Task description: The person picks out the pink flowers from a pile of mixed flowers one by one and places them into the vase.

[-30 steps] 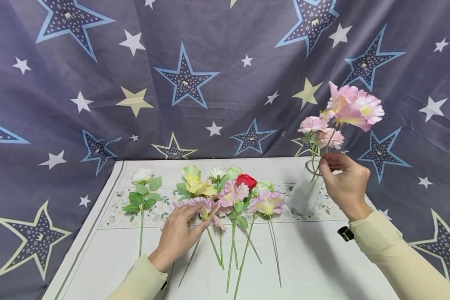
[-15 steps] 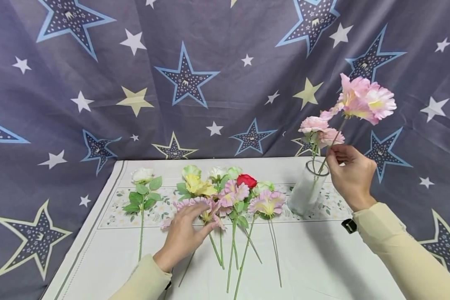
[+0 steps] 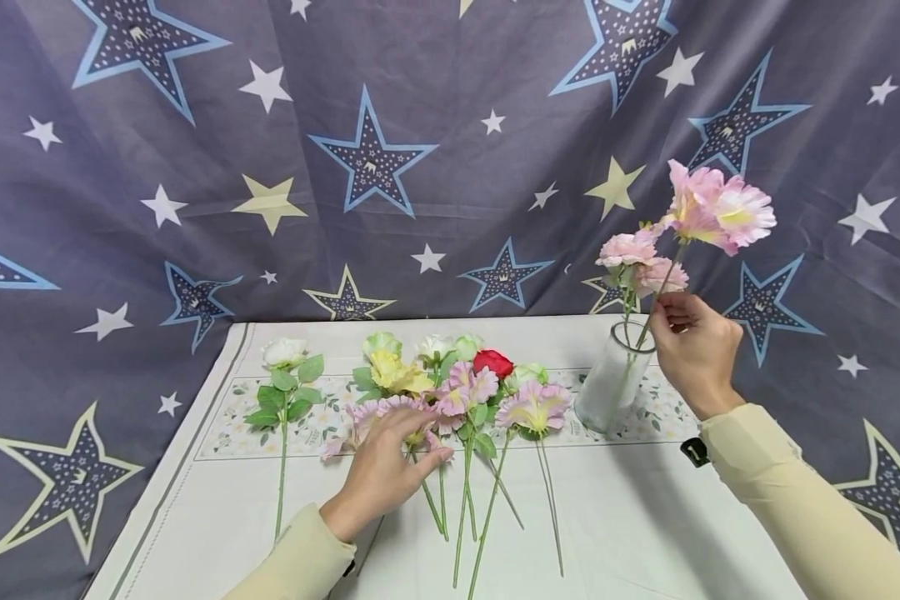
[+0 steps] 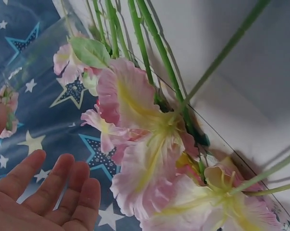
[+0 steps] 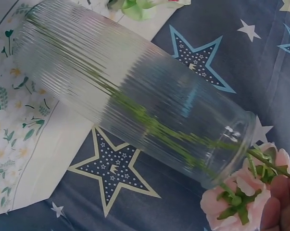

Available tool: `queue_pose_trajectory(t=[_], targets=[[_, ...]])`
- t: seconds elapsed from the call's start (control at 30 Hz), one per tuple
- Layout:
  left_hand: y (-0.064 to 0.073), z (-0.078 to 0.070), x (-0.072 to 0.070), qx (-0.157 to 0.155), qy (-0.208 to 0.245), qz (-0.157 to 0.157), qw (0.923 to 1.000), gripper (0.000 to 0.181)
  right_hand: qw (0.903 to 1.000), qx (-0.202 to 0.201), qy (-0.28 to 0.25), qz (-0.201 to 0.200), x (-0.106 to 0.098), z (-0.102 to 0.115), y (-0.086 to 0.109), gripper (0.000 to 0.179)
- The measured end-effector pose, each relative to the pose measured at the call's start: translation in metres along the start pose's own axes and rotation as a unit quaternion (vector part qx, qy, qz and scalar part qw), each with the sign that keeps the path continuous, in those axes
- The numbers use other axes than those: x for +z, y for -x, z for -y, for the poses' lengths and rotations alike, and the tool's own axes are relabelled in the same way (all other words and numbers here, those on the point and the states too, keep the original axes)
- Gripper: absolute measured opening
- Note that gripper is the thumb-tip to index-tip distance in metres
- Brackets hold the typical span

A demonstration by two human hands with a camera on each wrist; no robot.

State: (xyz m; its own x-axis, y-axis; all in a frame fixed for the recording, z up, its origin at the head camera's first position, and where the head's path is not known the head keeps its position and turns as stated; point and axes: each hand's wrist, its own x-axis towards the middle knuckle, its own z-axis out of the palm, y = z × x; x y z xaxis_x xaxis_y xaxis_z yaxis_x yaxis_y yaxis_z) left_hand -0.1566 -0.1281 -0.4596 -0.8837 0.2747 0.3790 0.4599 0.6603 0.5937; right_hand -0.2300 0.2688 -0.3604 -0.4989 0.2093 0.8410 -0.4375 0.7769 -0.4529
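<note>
My right hand [image 3: 697, 354] pinches the stem of a large pink-and-yellow artificial flower [image 3: 723, 212] just above the mouth of a clear ribbed glass vase [image 3: 607, 396]. Two smaller light-pink blooms [image 3: 628, 250] stand in the vase, leaning left. Stems [image 5: 145, 118] run down inside the glass in the right wrist view. My left hand [image 3: 390, 467] hovers over or touches pink flowers [image 3: 375, 412] lying on the table; contact is hard to tell. Its fingers [image 4: 63, 180] are loosely extended and hold nothing in the left wrist view.
Yellow [image 3: 397, 371], red [image 3: 492, 363] and pink flowers [image 3: 534, 406] lie in a row, stems toward me. A white rose [image 3: 285, 352] lies apart at left. The white table [image 3: 592, 517] has a floral strip, and a starry curtain [image 3: 435, 225] hangs behind.
The large pink flower and my right hand shifted right and up, then slightly back left, the stem staying in the vase. My left hand drifted a little right over the flowers.
</note>
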Motion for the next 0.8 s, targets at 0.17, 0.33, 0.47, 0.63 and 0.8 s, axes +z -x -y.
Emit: queue_pose_trajectory(t=[0.17, 0.33, 0.47, 0.63, 0.8], targets=[[-0.001, -0.004, 0.002, 0.003, -0.002, 0.008, 1.0, 0.046, 0.9999, -0.005, 0.01, 0.009, 0.004, -0.004, 0.004, 0.01], [-0.002, -0.006, 0.004, 0.015, 0.005, 0.008, 0.9999, 0.046, 0.9996, -0.01, 0.011, 0.023, 0.006, -0.007, 0.007, 0.01], [-0.004, -0.008, 0.006, 0.021, 0.01, 0.005, 0.9997, 0.047, 0.9993, -0.009, 0.018, 0.032, 0.008, -0.011, 0.01, 0.009], [-0.006, -0.011, 0.005, 0.022, 0.009, 0.012, 0.9996, 0.049, 0.9983, 0.009, 0.036, 0.045, 0.011, -0.014, 0.013, 0.008], [-0.007, -0.012, 0.003, 0.025, 0.003, 0.015, 0.9996, 0.048, 0.9967, 0.021, 0.051, 0.059, 0.013, -0.014, 0.016, 0.008]])
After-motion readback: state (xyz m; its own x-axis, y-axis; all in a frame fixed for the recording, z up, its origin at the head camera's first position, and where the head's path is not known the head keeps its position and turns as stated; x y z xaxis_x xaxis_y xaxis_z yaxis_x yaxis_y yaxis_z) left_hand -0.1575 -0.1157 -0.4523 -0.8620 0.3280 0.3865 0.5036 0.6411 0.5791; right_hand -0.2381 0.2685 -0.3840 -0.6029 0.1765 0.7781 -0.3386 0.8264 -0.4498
